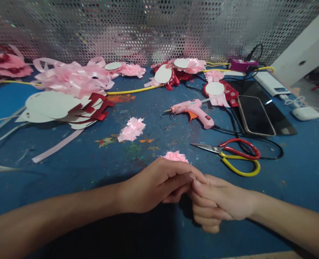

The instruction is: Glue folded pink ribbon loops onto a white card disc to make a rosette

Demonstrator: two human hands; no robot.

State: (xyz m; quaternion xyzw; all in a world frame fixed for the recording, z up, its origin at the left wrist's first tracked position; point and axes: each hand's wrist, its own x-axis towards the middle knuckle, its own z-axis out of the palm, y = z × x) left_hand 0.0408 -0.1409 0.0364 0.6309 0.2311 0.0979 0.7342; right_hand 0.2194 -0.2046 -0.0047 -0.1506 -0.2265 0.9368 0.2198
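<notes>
My left hand [159, 183] and my right hand [218, 199] meet at the fingertips low in the middle of the view. The fingers of both are curled and pinched together; whatever lies between them is hidden. Just beyond my left knuckles, a pink ruffled ribbon piece [176, 156] shows partly, and I cannot tell whether it touches the hand. A similar pink ribbon piece [132, 129] lies on the blue table farther off. Scissors [229, 153] with one red and one yellow handle rest beyond my right hand. Past them is a pink glue gun [193, 110], its nozzle pointing left.
White and red cut-outs [51, 107] are stacked at the left, before looped pink ribbon [75, 75]. Rosettes with white discs [163, 74] line the back, near a perforated metal screen [138, 32]. A phone [256, 115], power bank [272, 83] and cables occupy the right.
</notes>
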